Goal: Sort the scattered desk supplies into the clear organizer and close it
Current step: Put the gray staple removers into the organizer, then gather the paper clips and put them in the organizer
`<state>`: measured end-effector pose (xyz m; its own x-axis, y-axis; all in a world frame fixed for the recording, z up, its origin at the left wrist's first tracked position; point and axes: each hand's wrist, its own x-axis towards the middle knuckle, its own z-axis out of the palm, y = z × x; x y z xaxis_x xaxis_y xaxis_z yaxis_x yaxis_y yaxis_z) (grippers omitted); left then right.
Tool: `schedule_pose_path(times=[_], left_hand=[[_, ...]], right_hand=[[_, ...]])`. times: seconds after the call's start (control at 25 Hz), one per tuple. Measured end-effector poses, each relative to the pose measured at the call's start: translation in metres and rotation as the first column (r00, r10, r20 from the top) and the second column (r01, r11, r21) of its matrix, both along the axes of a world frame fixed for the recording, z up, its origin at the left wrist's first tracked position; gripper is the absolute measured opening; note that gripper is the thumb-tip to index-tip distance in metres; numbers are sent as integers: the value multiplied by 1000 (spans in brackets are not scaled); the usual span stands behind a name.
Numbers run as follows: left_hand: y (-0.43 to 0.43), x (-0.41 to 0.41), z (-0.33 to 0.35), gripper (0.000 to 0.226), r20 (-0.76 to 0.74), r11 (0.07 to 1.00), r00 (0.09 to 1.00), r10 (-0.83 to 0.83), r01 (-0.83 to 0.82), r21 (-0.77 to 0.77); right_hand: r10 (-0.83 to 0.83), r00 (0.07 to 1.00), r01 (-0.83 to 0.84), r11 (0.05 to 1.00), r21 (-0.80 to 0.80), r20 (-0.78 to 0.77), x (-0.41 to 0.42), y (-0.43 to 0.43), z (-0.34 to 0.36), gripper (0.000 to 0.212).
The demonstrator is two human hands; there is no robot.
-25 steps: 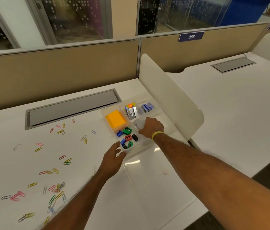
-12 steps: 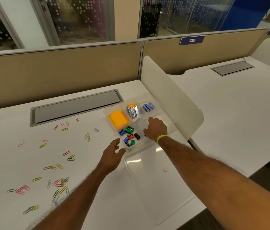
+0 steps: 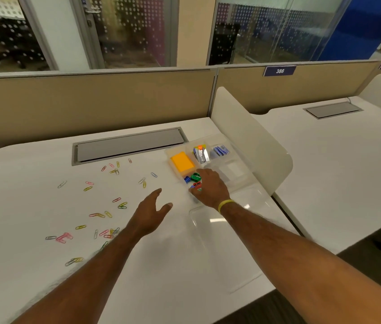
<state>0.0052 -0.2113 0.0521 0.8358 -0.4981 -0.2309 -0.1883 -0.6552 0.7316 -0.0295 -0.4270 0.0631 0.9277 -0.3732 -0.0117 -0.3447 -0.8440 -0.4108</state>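
Observation:
The clear organizer (image 3: 237, 171) sits at the desk's right end, its clear lid (image 3: 223, 244) lying open flat toward me. Its compartments hold an orange sticky-note pad (image 3: 182, 162), staple boxes (image 3: 201, 155) and small blue items (image 3: 220, 150). My right hand (image 3: 210, 189), with a yellow wristband, rests palm down over the front-left compartment of coloured binder clips (image 3: 194, 177), hiding most of them and its own fingertips. My left hand (image 3: 150, 215) hovers with fingers spread over the desk, just left of the organizer, holding nothing. Several coloured paper clips (image 3: 105, 215) lie scattered to the left.
A grey cable hatch (image 3: 129, 145) is set into the desk behind the paper clips. A white curved divider (image 3: 252, 141) stands right behind the organizer. A beige partition wall (image 3: 91, 101) runs along the back. The desk's front edge is near the lid.
My right hand slid left from the organizer's middle compartment onto the binder clips. My left hand drew back from the organizer's front corner and now hovers over the desk.

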Motion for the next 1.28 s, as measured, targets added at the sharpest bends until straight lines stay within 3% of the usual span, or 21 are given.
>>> schedule_pose_path(times=[0.16,0.52,0.96,1.28], left_hand=[[52,-5,-3,92,184,971,979,-85,40,235],[172,-10,-42,119,287,862,954,-89,-71,502],[223,-6,-66,125,214,846,976,-36,-84,526],[246,1,-72,120,202,846,979,-26,-87,526]], right_hand=[[123,992,-121,990,72,-16,-5,55,-2,90],[250,967,-250,968,16,-53,-14,151,-35,103],[249,945,-251,968,16,-213,-26,164,-76,99],[27,964,-4,996,87,-265,-5,145,-86,102]])
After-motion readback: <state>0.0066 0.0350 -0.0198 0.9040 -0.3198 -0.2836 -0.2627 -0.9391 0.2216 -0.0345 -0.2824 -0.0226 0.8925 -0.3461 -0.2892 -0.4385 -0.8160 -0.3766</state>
